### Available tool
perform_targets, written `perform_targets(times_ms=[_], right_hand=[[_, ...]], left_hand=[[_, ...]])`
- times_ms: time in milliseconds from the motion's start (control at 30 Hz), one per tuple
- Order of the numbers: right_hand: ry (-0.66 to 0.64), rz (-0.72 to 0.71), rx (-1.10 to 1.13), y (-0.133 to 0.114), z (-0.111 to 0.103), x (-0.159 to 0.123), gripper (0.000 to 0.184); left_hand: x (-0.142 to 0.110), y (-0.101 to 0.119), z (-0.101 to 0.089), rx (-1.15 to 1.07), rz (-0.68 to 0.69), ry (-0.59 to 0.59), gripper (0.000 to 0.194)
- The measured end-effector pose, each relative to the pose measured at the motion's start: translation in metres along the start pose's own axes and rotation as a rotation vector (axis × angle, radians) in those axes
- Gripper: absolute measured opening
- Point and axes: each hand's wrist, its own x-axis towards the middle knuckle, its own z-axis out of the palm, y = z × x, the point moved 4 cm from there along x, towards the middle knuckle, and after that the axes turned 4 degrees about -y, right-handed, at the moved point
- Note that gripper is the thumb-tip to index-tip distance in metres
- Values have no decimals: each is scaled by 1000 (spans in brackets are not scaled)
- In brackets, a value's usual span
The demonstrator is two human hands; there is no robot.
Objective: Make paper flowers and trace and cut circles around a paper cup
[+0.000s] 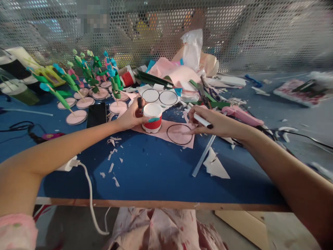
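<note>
My left hand is closed around the side of a short white and red paper cup. A black cap is also tucked between its fingers. The cup stands on a strip of pink paper, left of a black circle drawn there. My right hand grips a white marker, its black end toward me, while the fingertips rest at the strip's right edge. Behind the cup lies white paper with two black circles drawn side by side.
Paper flower stems on pink round bases stand at left beside a phone. Paper scraps pile up behind. A pink glue gun lies right. A glue stick and white cable are nearer me.
</note>
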Motion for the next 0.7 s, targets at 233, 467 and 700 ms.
perform_targets(times_ms=[233, 467, 700], right_hand=[[474, -71, -279, -3, 2, -4, 34], [694, -148, -329, -24, 6, -9, 14], [686, -259, -286, -36, 15, -12, 8]], left_hand=[[0, 1, 7, -19, -180, -123, 66], [-3, -3, 13, -41, -225, -149, 70], [-3, -1, 22, -55, -283, -213, 75]])
